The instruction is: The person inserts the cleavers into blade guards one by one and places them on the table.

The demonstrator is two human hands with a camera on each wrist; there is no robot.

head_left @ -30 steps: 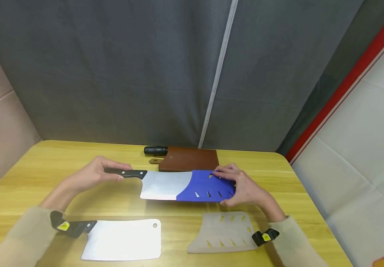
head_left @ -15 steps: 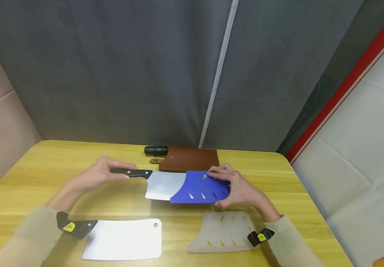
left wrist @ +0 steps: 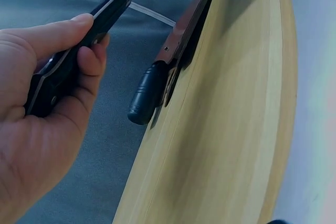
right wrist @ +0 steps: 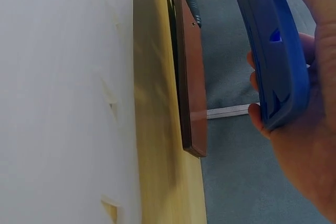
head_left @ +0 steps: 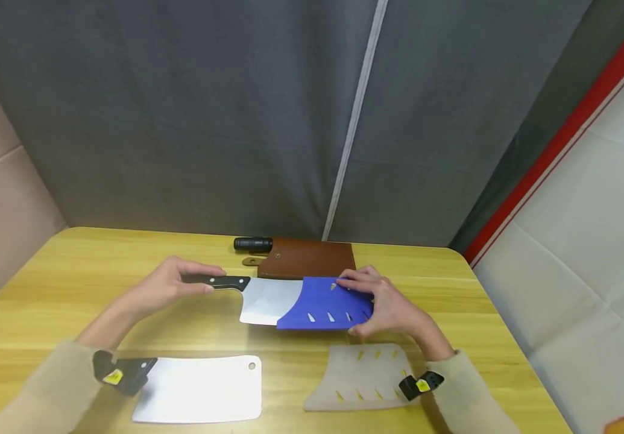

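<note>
Left hand (head_left: 165, 286) grips the cleaver's (head_left: 268, 300) black handle; right hand (head_left: 393, 307) clasps the blue sheath (head_left: 325, 310), roughly half over the blade, mid-table above the wood. Sheathing underway; next looks like sliding home, edge seemingly aligned.

- the left hand (head_left: 162, 288) gripped the black handle of the steel cleaver (head_left: 268, 299) at the left; the right hand (head_left: 393, 307) held the blue plastic blade sheath (head_left: 325, 311) at the right, the blade partly inside it.
- behind them, at the far edge of the yellow wooden table (head_left: 46, 283), lay the brown leather sheath (head_left: 307, 259), a black-handled knife (head_left: 253, 244) within it.
- in front, a bare steel cleaver (head_left: 198, 389) lay left and a beige plastic blade sheath (head_left: 360, 377) right, well apart.
</note>
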